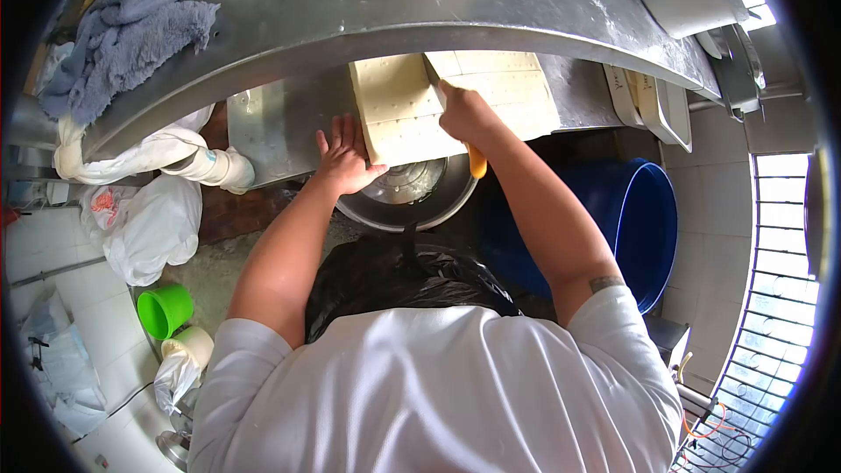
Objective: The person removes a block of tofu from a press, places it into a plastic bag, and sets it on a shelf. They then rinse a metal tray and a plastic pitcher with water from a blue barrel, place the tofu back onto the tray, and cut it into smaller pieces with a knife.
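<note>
A big pale slab that looks like tofu lies on the metal surface below the upper shelf. Straight cut lines cross its right part, and small dents mark the left part. My right hand is closed round the yellow handle of a knife. Its blade points away from me and sits along a line in the slab, partly hidden by the hand. My left hand is open, fingers spread, at the slab's near left corner, with the thumb at its edge.
Beneath the slab's near edge is a round metal basin. A blue barrel stands to the right, a green bucket to the left. The metal shelf overhangs the slab's far side, with a grey towel on its left end.
</note>
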A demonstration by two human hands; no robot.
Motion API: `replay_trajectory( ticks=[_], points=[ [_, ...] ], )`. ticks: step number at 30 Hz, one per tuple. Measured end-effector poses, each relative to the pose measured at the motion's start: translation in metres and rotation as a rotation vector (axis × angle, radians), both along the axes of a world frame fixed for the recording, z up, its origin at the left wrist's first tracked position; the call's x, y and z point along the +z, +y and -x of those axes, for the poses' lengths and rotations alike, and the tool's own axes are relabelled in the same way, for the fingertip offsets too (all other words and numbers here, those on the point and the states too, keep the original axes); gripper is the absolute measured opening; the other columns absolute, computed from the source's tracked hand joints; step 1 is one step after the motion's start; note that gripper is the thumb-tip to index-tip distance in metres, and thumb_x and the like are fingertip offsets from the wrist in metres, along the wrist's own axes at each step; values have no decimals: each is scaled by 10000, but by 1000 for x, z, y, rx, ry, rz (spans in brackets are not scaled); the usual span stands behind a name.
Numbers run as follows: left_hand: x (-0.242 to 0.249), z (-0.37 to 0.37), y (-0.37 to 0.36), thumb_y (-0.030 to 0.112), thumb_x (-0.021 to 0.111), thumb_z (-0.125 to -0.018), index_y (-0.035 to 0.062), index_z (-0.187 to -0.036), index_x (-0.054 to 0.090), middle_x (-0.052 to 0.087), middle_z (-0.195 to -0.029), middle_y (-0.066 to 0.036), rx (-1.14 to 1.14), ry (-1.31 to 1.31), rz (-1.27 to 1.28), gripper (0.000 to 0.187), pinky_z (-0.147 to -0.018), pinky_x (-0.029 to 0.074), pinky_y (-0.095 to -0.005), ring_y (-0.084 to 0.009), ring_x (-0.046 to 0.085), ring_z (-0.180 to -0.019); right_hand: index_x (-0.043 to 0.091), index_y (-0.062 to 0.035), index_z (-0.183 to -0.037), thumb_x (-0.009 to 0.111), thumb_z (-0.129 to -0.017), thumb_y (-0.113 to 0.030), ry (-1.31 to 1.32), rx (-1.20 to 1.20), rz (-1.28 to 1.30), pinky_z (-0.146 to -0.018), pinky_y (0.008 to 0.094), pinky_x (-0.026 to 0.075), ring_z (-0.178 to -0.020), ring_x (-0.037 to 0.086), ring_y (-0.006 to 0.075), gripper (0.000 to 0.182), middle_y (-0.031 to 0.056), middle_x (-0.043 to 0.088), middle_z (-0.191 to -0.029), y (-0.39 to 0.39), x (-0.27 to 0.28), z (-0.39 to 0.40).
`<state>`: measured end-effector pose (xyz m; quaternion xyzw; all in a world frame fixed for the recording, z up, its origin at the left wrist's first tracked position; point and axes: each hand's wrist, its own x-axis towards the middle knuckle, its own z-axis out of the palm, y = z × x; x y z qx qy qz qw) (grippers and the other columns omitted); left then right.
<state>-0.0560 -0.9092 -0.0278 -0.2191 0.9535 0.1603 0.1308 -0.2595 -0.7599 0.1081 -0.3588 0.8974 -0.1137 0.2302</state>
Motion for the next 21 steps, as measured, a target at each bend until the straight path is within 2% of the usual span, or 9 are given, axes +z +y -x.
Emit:
replay_trajectory(
  ticks=[1, 3, 5, 9, 12, 13, 17, 19, 21],
  points=[
    [-1, 0, 0, 689, 612, -921, 22, -1671, 82, 36, -1733, -258, -5, -9, 11, 1136, -1215, 54, -753, -452, -34, -1604, 412, -80, -1581, 552, -816, -53, 56, 43, 62, -802, 481, 593, -882, 741, 429, 778, 317, 728, -968, 15, -6, -9],
    [-1, 0, 1, 695, 600, -924, 19, -1671, 82, 36, -1734, -257, -16, -15, 22, 1132, -1215, 54, -752, -451, -38, -1605, 432, -75, -1560, 554, -830, -73, 57, 31, 67, -849, 506, 577, -910, 722, 468, 740, 337, 714, -976, 49, -10, -31],
    [5, 0, 2, 696, 579, -935, 21, -1672, 78, 25, -1739, -249, -15, -37, 28, 1118, -1216, 54, -750, -448, -49, -1606, 430, -68, -1555, 559, -840, -78, -24, -22, 35, -858, 525, 569, -950, 715, 469, 726, 340, 710, -981, 78, 4, -62],
    [16, 3, 4, 711, 578, -923, 32, -1676, 32, -30, -1746, -229, -3, -89, 11, 1152, -1227, 16, -730, -419, -110, -1607, 424, -19, -1536, 580, -863, -72, 24, 18, 61, -834, 541, 564, -908, 700, 462, 693, 304, 698, -950, 150, -14, -113],
    [13, 3, 5, 711, 592, -914, 48, -1679, 10, -29, -1747, -216, 6, -71, 1, 1167, -1234, 11, -718, -408, -114, -1608, 377, -36, -1569, 594, -886, -90, 25, 7, -11, -815, 534, 570, -881, 697, 446, 719, 264, 685, -977, 201, -13, -151],
    [16, 3, 6, 707, 595, -915, 53, -1680, 9, -22, -1747, -214, 14, -67, -3, 1165, -1235, 15, -717, -407, -106, -1609, 301, -77, -1617, 596, -908, -112, -13, 12, -96, -853, 507, 574, -931, 708, 416, 769, 240, 685, -1024, 220, -13, -160],
    [12, 4, 4, 704, 589, -922, 57, -1676, -49, -73, -1744, -221, 6, -98, -13, 1181, -1232, -11, -713, -428, -140, -1601, 350, -107, -1613, 621, -925, -120, -97, -41, -66, -846, 502, 575, -919, 706, 417, 739, 219, 687, -1003, 296, 10, -188],
    [14, 5, 5, 707, 581, -924, 53, -1674, -56, -82, -1742, -228, 8, -105, -8, 1181, -1232, -12, -712, -434, -145, -1598, 367, -109, -1610, 633, -923, -106, -147, -44, -40, -844, 500, 574, -912, 705, 418, 737, 216, 685, -993, 303, 21, -192],
    [15, 5, 7, 710, 574, -927, 49, -1673, -62, -90, -1740, -235, 7, -117, -4, 1182, -1232, -12, -711, -441, -150, -1596, 390, -94, -1603, 654, -898, -60, -153, -74, 134, -828, 497, 576, -884, 703, 420, 754, 221, 680, -971, 298, 25, -197]
  ],
)
